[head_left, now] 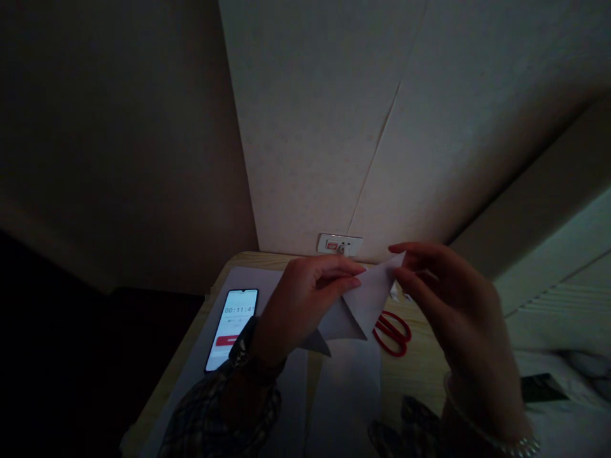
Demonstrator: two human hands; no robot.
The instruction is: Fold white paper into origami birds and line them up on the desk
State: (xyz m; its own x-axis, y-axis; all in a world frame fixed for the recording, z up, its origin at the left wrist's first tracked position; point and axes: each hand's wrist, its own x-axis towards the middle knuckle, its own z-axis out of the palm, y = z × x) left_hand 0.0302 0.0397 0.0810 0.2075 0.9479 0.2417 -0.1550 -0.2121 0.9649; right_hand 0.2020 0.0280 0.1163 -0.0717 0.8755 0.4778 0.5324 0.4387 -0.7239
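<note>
A folded piece of white paper (370, 299) with pointed ends is held up above the table between my two hands. My left hand (310, 292) pinches its upper left edge between thumb and fingers. Part of the paper passes behind that hand, and a pointed tip shows below it. My right hand (443, 292) grips the upper right corner between thumb and forefinger. Partly hidden behind the paper, scissors with red handles (395, 332) lie on the table.
A phone (231, 327) showing a running timer lies at the left on white sheets (344, 401) spread over the wooden table (415, 375). A wall socket (340, 244) with a plug sits just behind the table edge. Small paper scraps (394, 294) lie near the scissors.
</note>
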